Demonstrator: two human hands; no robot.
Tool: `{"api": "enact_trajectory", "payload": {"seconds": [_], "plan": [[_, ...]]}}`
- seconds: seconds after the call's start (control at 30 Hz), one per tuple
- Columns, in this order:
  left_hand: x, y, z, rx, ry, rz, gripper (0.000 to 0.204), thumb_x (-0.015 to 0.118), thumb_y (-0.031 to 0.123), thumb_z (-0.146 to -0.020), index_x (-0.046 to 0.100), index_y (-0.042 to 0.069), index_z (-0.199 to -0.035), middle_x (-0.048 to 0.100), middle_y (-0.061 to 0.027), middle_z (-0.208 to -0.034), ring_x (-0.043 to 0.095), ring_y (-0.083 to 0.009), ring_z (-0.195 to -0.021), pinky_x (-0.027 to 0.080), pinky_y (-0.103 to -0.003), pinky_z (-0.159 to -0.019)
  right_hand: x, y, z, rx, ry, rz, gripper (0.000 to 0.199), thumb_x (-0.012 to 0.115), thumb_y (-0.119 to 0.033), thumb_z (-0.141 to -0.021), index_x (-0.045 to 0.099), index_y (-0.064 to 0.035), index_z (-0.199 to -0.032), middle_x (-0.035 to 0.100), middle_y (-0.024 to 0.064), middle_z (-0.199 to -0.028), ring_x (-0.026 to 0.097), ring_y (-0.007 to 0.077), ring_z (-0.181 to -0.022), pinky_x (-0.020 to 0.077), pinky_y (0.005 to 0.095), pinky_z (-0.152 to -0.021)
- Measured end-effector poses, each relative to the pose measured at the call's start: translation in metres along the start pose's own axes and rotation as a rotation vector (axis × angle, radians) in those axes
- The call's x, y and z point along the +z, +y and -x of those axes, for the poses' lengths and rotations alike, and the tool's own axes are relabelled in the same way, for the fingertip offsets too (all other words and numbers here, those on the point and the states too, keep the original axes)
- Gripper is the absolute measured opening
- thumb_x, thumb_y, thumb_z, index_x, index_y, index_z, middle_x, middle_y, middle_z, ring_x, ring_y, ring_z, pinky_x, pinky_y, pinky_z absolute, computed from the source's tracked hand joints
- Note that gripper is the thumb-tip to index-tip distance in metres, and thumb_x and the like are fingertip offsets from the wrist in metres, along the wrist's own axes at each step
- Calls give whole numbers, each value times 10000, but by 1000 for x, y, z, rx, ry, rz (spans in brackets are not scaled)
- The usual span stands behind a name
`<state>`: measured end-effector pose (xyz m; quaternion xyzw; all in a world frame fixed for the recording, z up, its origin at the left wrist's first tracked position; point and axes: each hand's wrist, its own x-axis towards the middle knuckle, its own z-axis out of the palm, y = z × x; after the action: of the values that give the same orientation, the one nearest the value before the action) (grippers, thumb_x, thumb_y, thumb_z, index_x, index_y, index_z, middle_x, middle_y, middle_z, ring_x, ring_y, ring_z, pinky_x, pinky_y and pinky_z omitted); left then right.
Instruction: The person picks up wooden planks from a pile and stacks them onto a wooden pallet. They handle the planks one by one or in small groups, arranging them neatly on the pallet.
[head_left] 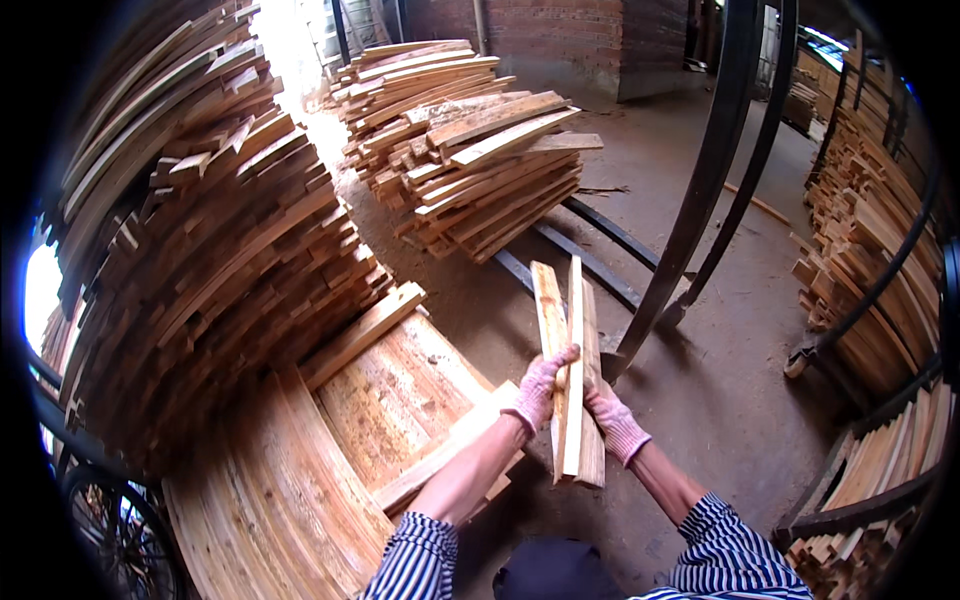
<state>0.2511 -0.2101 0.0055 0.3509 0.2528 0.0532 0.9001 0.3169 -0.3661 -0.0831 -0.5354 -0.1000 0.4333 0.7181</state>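
Note:
Several narrow wooden boards are held upright-slanted in front of me, their far ends pointing away. My left hand, in a pale pink knit glove, wraps round the boards from the left with its thumb across them. On the right side, my right hand, gloved the same way, grips them; its fingers are partly hidden behind the wood. To the left of my left forearm lies a low layer of planks, with a crosspiece on top near my left wrist.
A tall stack of boards rises at the left. Farther off, a pile of boards rests near metal rails. A dark metal upright stands just right of the boards. More stacked wood fills a rack on the right. A wheel shows lower left.

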Motion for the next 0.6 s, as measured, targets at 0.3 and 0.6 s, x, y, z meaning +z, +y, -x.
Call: {"api": "enact_trajectory", "payload": {"seconds": [0.3,0.6], "plan": [[-118,65,86,321,-162,222,408,656,138,-951,573,-60,-1298,691,-154,-1192,713,-184,-962,639,-310,-771,129,-101,50,-334,-390,528,1002,840,-378,-834,276,-22,-1582,473,174,-1505,492,256,-1362,408,375,-1152],[-149,88,197,531,722,-1089,752,662,279,-963,295,151,-1606,428,-385,-1445,643,-367,-1139,614,-392,-848,252,-77,41,-216,-774,406,1053,781,-205,-846,115,-77,-1652,275,197,-1645,347,285,-1479,329,388,-1208]]}}
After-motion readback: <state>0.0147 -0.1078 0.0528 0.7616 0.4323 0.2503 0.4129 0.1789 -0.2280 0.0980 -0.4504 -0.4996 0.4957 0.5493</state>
